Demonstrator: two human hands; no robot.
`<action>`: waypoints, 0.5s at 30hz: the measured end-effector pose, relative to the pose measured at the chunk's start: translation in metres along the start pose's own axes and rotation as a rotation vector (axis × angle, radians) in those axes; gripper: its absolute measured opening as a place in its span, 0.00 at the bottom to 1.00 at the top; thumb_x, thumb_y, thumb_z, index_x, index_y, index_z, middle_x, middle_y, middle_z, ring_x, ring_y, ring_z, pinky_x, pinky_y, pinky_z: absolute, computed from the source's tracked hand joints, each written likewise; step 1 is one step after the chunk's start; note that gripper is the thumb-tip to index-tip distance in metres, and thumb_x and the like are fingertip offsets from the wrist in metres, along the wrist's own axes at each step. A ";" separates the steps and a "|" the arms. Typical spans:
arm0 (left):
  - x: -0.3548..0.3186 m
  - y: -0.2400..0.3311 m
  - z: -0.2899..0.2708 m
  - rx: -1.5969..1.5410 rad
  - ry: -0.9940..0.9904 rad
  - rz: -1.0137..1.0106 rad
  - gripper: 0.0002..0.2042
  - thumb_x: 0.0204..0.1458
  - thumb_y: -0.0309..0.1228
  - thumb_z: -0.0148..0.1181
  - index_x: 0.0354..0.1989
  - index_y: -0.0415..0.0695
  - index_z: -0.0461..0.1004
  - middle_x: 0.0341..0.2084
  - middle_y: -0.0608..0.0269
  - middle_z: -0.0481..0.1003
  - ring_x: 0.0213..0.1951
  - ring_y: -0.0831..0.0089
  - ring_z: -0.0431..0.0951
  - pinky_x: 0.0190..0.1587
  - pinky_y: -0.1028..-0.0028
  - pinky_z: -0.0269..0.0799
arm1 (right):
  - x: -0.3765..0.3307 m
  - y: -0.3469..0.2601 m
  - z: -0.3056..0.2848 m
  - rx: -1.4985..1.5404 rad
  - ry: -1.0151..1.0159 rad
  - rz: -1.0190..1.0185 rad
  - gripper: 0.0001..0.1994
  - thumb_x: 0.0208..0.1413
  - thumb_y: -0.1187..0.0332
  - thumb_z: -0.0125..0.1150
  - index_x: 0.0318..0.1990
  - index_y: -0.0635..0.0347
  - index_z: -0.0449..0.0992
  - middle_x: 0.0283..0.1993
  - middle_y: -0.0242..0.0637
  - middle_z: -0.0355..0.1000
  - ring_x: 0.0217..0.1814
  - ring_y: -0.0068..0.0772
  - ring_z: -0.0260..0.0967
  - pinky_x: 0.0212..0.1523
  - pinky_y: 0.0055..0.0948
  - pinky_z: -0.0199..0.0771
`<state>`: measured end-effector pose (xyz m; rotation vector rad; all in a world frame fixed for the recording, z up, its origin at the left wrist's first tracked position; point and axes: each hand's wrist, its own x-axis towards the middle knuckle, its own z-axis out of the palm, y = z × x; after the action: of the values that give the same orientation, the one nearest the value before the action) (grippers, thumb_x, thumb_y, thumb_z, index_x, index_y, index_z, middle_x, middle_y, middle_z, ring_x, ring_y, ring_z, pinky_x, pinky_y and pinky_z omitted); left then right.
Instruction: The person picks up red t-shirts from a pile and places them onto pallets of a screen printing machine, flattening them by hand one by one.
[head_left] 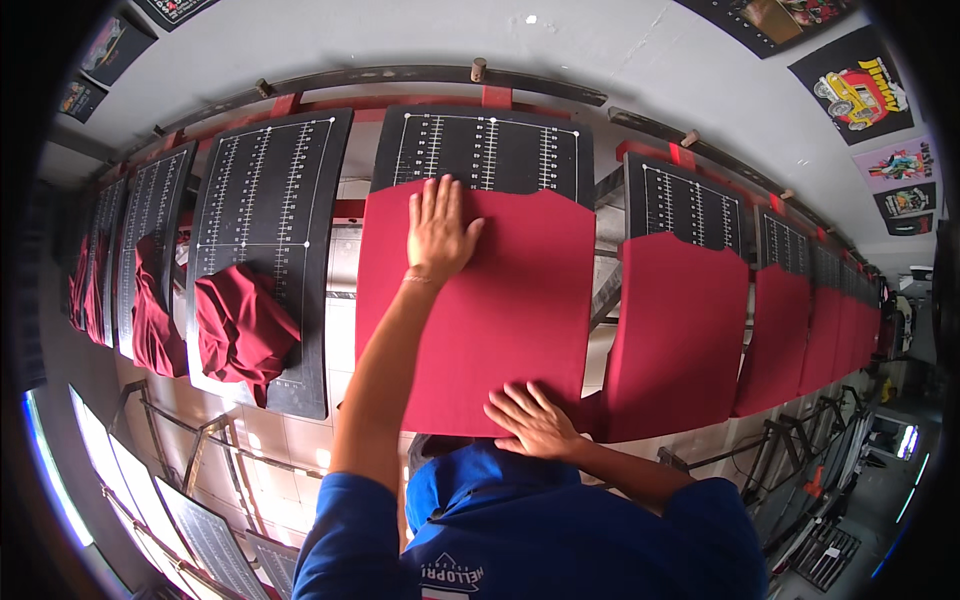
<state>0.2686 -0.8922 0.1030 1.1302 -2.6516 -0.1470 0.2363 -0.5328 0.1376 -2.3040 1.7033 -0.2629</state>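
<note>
Right, the cloth [510, 300] lies over the board [520, 150], stopping short of the far edge and reaching down toward the near one. Left hand [440, 230] open and flat, left of middle on the far half; right hand [533, 422] flat, fingers spread, by the near edge. Best, I'd say: light palms, smoothing outward, keeping the cloth square to the side edges.

L hand [440, 232] is flat on the far L part of a dark red cloth [500, 310], R hand [535, 422] by its near edge. Cloth lies smooth on a black bd [480, 150] w/ white marks. Other bds [270, 185]: red heaps [240, 325] on L, flat red cloths [680, 340] on R.
</note>
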 end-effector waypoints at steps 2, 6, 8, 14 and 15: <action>-0.005 0.042 -0.001 -0.002 0.019 0.127 0.35 0.62 0.50 0.51 0.71 0.36 0.57 0.71 0.50 0.57 0.73 0.52 0.54 0.73 0.52 0.49 | -0.030 0.025 0.003 0.007 -0.017 -0.106 0.34 0.61 0.40 0.53 0.68 0.49 0.67 0.73 0.35 0.62 0.76 0.46 0.54 0.74 0.57 0.49; -0.121 0.118 0.005 -0.071 -0.022 0.348 0.36 0.59 0.47 0.54 0.70 0.33 0.58 0.70 0.46 0.59 0.72 0.49 0.56 0.72 0.50 0.52 | 0.014 0.138 -0.040 -0.155 -0.095 0.122 0.37 0.62 0.39 0.49 0.69 0.58 0.65 0.75 0.47 0.56 0.79 0.55 0.47 0.76 0.57 0.45; -0.183 0.141 -0.024 -0.238 -0.253 0.325 0.38 0.58 0.48 0.54 0.72 0.36 0.56 0.72 0.49 0.56 0.74 0.51 0.53 0.73 0.51 0.50 | 0.050 0.180 -0.059 -0.096 0.026 0.133 0.38 0.65 0.39 0.45 0.71 0.61 0.61 0.77 0.47 0.53 0.80 0.56 0.45 0.77 0.57 0.41; -0.265 0.075 -0.079 -0.291 -0.360 0.333 0.37 0.58 0.49 0.57 0.73 0.43 0.56 0.74 0.56 0.53 0.75 0.57 0.50 0.74 0.52 0.44 | 0.138 0.232 -0.048 -0.234 0.257 0.421 0.37 0.68 0.42 0.41 0.74 0.62 0.54 0.79 0.45 0.48 0.82 0.51 0.39 0.79 0.53 0.34; -0.281 0.044 -0.084 -0.242 -0.237 0.216 0.36 0.59 0.48 0.56 0.73 0.43 0.56 0.74 0.55 0.53 0.75 0.55 0.49 0.75 0.53 0.44 | 0.146 0.224 -0.043 -0.260 0.289 0.484 0.38 0.68 0.43 0.42 0.74 0.64 0.54 0.79 0.47 0.49 0.81 0.53 0.40 0.79 0.53 0.36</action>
<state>0.4479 -0.6582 0.1375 0.7869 -2.8397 -0.5743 0.0632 -0.7386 0.1066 -1.9958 2.5056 -0.2989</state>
